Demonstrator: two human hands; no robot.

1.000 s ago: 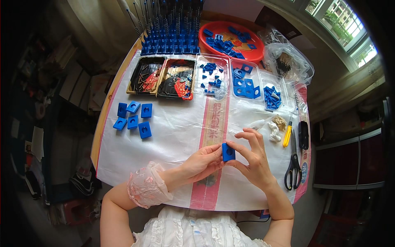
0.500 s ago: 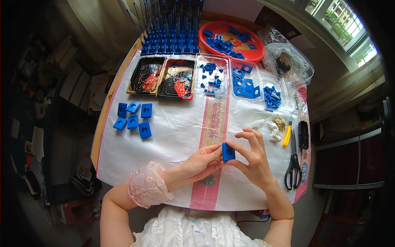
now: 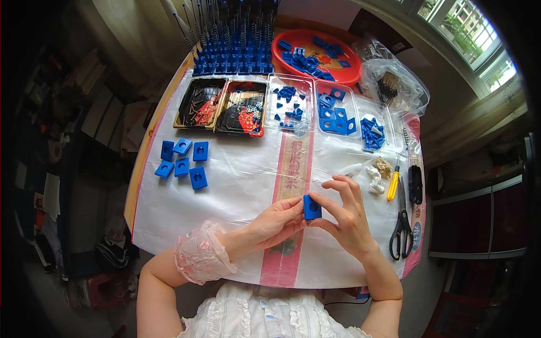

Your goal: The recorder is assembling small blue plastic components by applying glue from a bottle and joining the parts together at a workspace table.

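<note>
Blue plastic block [image 3: 311,207]: light, rigid, likely slick | left hand [image 3: 276,221], right hand [image 3: 344,211]: fingers pinched closed on its edges | held above surface [image 3: 236,186].

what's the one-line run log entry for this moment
left hand: grips blue block | right hand: grips same block | block: off the table cover | nearby: scissors, loose blue blocks
</note>
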